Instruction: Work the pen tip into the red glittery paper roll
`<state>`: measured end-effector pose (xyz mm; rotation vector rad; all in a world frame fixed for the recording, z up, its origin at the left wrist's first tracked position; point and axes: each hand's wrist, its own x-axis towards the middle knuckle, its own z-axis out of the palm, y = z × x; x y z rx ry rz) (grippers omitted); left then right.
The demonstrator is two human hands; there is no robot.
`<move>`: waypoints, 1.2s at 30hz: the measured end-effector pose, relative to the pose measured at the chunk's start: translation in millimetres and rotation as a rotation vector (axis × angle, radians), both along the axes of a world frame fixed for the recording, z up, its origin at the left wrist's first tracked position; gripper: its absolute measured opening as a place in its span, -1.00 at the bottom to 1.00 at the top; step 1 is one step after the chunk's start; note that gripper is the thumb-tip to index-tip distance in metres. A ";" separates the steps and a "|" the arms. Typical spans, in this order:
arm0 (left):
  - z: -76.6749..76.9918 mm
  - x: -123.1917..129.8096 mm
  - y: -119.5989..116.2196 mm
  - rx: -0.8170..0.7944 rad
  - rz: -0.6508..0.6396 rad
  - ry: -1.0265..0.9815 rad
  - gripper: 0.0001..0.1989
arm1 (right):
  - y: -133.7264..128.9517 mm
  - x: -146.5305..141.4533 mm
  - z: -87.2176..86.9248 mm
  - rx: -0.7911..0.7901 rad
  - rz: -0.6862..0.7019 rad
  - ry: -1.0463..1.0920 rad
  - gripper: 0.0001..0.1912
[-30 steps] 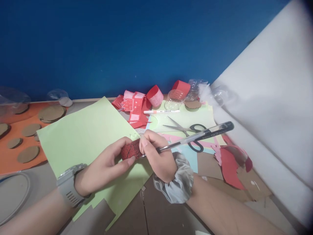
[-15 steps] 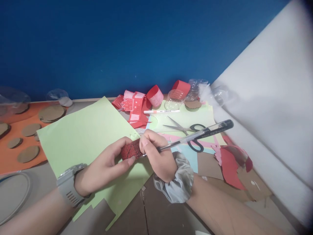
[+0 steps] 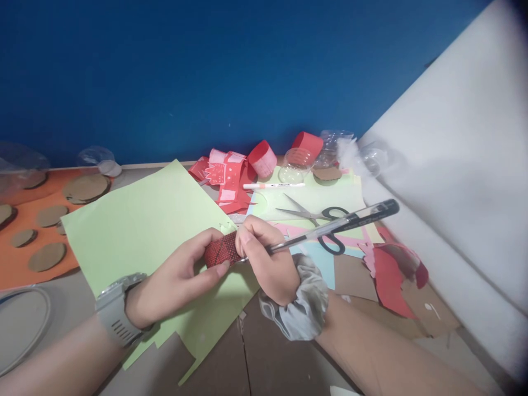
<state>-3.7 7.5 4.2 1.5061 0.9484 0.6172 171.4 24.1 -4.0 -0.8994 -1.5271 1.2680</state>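
Note:
Between the thumb and fingers of my left hand is a small red piece with a black crosshatched pattern. My right hand is closed around a clear pen with a black cap end, its tip at the right edge of the red piece. The pen slants up to the right, in front of black-handled scissors that lie spread apart. Below both hands is a large light green paper sheet with cut lower edges.
Red and pink paper shapes, paper rings, a white marker and clear plastic cups lie at the back. Cardboard discs rest on orange paper at left; torn red paper is at right.
The pen's capped end has moved slightly up and to the right. Both hands keep their hold, and the view has shifted very slightly.

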 end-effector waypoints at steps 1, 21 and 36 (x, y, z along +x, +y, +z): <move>-0.2 -0.3 -0.1 -0.001 -0.001 0.002 -0.85 | 0.0 0.1 -0.1 -0.003 0.004 0.001 -0.71; 1.2 -1.0 -1.4 0.010 -0.003 0.013 -0.87 | -0.4 0.9 -0.6 -0.019 0.016 -0.019 -0.70; 2.6 -0.5 -1.8 0.033 0.007 0.043 -0.86 | 3.0 -1.4 4.1 -0.130 -0.049 0.066 -0.68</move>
